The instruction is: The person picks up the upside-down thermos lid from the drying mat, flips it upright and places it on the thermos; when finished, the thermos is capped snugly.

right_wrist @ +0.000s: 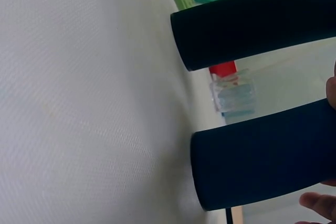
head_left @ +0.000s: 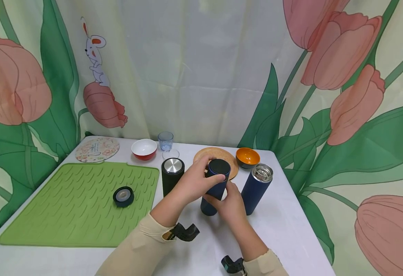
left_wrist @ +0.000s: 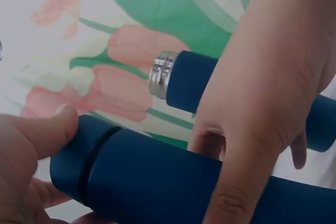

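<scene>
A dark blue thermos [head_left: 217,189] stands between my two hands, slightly tilted in the head view. My left hand [head_left: 199,180] holds its lid [left_wrist: 73,156] from the side, thumb and fingers about it. A dark seam shows between lid and body in the left wrist view. Lower down, my right hand [head_left: 231,203] grips the thermos body. To the right stands a second blue thermos [head_left: 256,189], its steel mouth uncovered. On the left is a black thermos [head_left: 172,176] with a silver-topped lid. A loose dark lid [head_left: 123,196] lies upside down on the green mat.
The green mat [head_left: 67,203] covers the table's left side. Along the back are a patterned round mat [head_left: 98,149], a red-and-white bowl [head_left: 144,148], a drinking glass [head_left: 165,141], a clear round item [head_left: 171,154], a cork mat [head_left: 234,157] and an orange-lined bowl [head_left: 248,157].
</scene>
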Available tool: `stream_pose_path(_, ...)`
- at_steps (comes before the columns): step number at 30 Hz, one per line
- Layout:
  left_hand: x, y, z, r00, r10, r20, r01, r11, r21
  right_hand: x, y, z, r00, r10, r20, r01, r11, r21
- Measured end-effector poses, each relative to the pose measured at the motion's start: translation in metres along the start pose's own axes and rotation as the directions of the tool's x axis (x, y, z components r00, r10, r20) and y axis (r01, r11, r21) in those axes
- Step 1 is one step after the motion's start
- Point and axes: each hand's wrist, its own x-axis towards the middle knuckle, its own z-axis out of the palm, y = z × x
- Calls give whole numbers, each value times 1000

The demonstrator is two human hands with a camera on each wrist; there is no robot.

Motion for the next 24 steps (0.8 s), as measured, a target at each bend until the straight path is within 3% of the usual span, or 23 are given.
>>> stream_pose_path(5, -1, 1, 11, 993, -58, -98, 59, 998, 5, 1, 0, -1, 1000, -15, 7, 15, 1000, -17)
stream_pose_path(9, -1, 6, 25, 972, -109, -208, 122, 991, 51, 1, 1, -1, 997, -72, -7, 72, 997, -8)
stream_pose_path(13, -1, 8, 33, 958, -111, -265, 146, 983, 114, 0, 2, -1, 995, -100, -25, 100, 995, -2)
stream_pose_path(16, -1, 6, 32, 961, -84, -263, 122, 984, 129, -1, 1, -2, 997, -74, -21, 74, 997, -7)
stream_pose_path(24, -3, 1, 20, 985, -55, -163, 60, 998, 29, 1, -1, -2, 1000, 25, 20, -25, 1000, 8)
